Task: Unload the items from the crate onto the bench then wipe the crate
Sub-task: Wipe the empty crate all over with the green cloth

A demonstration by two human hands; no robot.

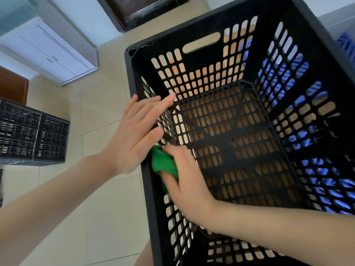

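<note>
Wiping crate (150,200) left wall

L hand (137,136) laid flat on the crate's left rim from outside, fingers (153,104) straight, released. R hand (185,181) inside crate, fingers clenched round bunched green cloth (163,163) vs same wall; rigid black plastic, oval slots

Bright, even daylight, hardly a shadow on the pale floor (92,112); the crate (163,44) walls read dark, the right hand (184,179) slightly blurred, straight lines bowing near the edges
</note>
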